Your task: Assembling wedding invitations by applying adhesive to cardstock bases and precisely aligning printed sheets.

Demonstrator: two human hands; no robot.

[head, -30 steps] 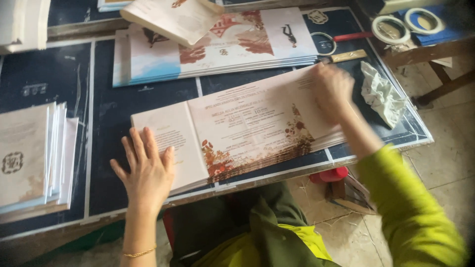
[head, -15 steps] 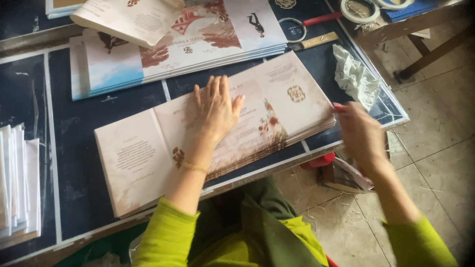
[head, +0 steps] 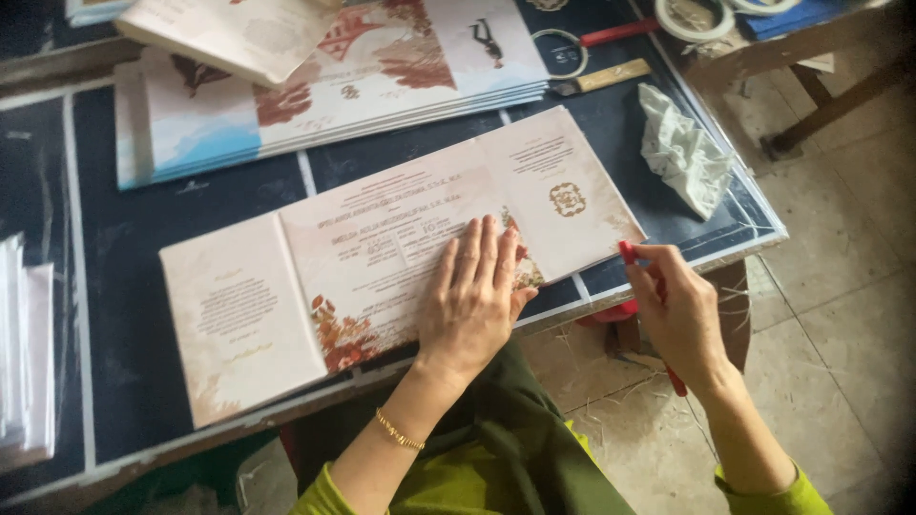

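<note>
My left hand [head: 472, 300] lies flat, fingers spread and apart, on the folded card [head: 401, 257], pressing down on its middle panel close to the near edge. Nothing is gripped there; the palm and fingers just rest on the paper. The card lies open in 3 panels across the dark tabletop [head: 124, 286], tilted so its right end sits farther from me than its left, with printed text in the middle, leaf prints along the lower edge and a small ornament on the right panel.

My right hand [head: 682, 315] is just off the card's right corner, at the edge of the tabletop. Its grip is closed around a thin red tool [head: 627, 253], whose tip pokes out above my fingers and sits just beside the card's corner; whether the tip touches the paper I cannot tell. The rest of the tool runs down behind my palm and shows again below my wrist.

Beyond the card lies a stack of printed sheets [head: 334, 86] with blue and red pictures. A crumpled white cloth [head: 682, 153] lies near the right end of the tabletop, well apart from both hands. A pile of white sheets [head: 24, 353] sits at the far left.
</note>
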